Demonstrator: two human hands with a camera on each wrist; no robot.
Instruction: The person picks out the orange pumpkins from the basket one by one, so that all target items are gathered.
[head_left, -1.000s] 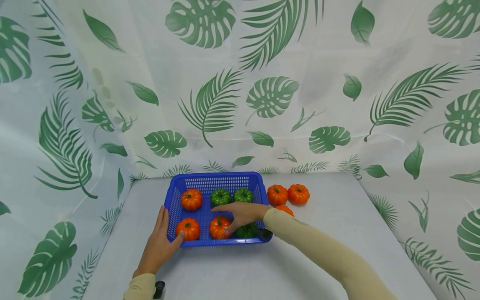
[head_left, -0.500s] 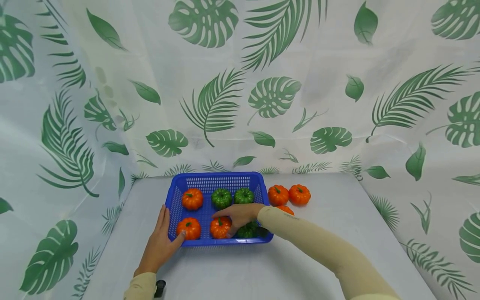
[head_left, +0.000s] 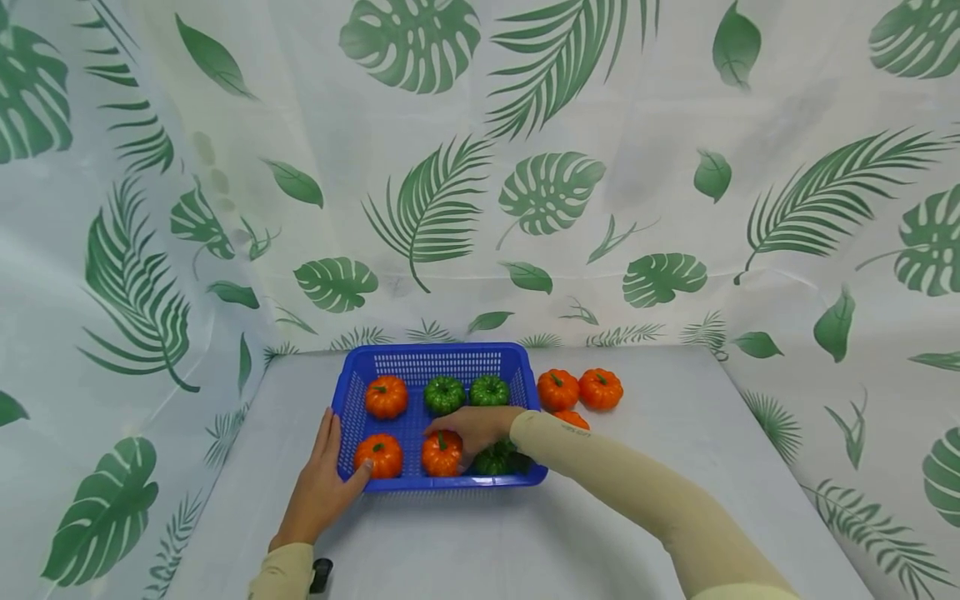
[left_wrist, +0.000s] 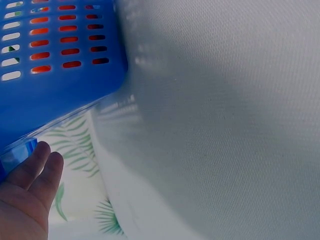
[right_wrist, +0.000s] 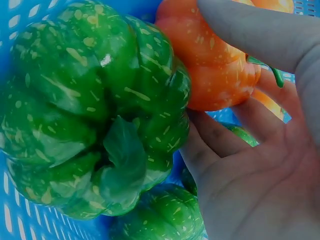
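A blue plastic basket (head_left: 405, 483) holds small orange and green pumpkins. My right hand (head_left: 476, 427) reaches in from the right and grips the front middle orange pumpkin (head_left: 441, 454) between thumb and fingers. In the right wrist view, that orange pumpkin (right_wrist: 212, 65) lies within the hand (right_wrist: 250, 155), beside a large-looking green pumpkin (right_wrist: 90, 110). My left hand (head_left: 318, 487) rests at the basket's front left corner, fingers straight along the left side and thumb over the front rim, close to another orange pumpkin (head_left: 378, 456). In the left wrist view, two straight fingers (left_wrist: 42, 172) show beside the basket wall (left_wrist: 55, 90).
At the back of the basket are an orange pumpkin (head_left: 387, 397) and two green pumpkins (head_left: 445, 395). A green pumpkin (head_left: 492, 460) sits front right, partly hidden by my right arm. Outside, right of the basket, several orange pumpkins (head_left: 600, 389) stand on the white table (head_left: 675, 433).
My right hand's fingers and thumb have drawn in closer around the front middle orange pumpkin. The left hand stays at the basket corner. The head view has shifted slightly.
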